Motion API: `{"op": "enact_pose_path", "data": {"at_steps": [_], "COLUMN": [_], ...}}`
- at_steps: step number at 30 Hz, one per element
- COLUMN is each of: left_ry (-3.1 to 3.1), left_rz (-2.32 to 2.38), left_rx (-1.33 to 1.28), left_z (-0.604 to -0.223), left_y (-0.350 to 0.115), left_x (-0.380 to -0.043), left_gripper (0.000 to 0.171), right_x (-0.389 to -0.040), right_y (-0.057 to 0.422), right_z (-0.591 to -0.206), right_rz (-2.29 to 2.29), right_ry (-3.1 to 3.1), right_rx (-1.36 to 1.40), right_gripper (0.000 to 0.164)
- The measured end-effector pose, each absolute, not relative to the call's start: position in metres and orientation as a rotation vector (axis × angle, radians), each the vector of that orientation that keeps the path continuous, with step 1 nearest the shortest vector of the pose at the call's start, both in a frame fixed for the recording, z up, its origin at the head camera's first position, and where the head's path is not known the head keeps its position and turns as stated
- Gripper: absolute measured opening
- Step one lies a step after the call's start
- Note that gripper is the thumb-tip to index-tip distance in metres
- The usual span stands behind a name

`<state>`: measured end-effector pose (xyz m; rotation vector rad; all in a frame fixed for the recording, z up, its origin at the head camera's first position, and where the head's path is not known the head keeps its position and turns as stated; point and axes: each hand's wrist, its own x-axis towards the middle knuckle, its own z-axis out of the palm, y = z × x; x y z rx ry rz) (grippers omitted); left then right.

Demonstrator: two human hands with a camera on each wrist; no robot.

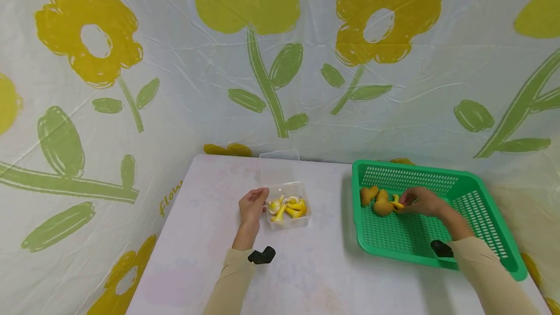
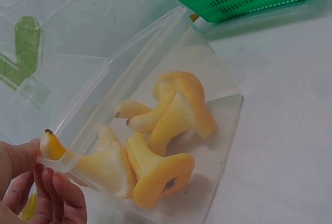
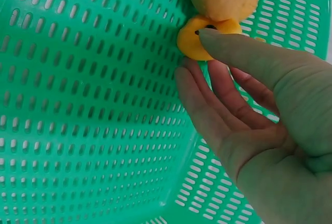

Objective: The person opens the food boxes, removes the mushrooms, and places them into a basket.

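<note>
My left hand (image 1: 253,207) pinches the near left rim of a clear plastic box (image 1: 288,224). In the left wrist view, the thumb lies over the rim and the other fingers curl under it. Several yellow mushrooms (image 2: 179,110) lie in the box, and one stem sticks out past the rim beside the thumb. Inside the green basket (image 1: 393,253), my right hand (image 1: 422,201) pinches a yellow mushroom (image 3: 191,45) between thumb and fingers. Touching it is a brown, lumpy, gourd-shaped piece (image 1: 383,205); a similar brown piece (image 1: 368,195) lies to its left.
The box's clear lid (image 1: 280,166) stands raised behind it. Both containers sit on a pale table (image 1: 323,266), the basket at the right. A flowered cloth (image 1: 192,62) hangs behind and at the sides.
</note>
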<state>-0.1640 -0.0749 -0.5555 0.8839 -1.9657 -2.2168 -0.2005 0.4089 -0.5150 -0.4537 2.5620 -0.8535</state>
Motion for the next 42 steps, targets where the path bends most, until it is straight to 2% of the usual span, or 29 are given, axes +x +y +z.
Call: {"op": "enact_pose_path", "data": {"at_steps": [12,21,31,42], "left_ry": [-1.979,-1.978,-1.981,-1.997], "left_rz": [-2.196,-2.202,-2.194,-2.190], "left_rx": [0.878,0.869,0.868,0.887], "left_z": [-0.558,-0.556,-0.556,-0.555], "left_y": [-0.075,-0.076,-0.076,-0.073], "left_x": [-0.163,-0.161,-0.162,-0.162], "left_gripper": [0.023,0.025,0.024,0.025], "right_x": [-0.196,-0.196,-0.197,-0.201], "right_y": [0.393,0.365,0.333,0.287], "right_z": [-0.498,-0.483,-0.472,-0.462], "right_rz": [-0.884,-0.936,-1.241,-1.375], "right_ry": [2.627,2.702,2.573,2.471], "right_rx": [-0.451,-0.452,-0.475,-0.501], "right_gripper": [0.017,0.024,0.028,0.027]}}
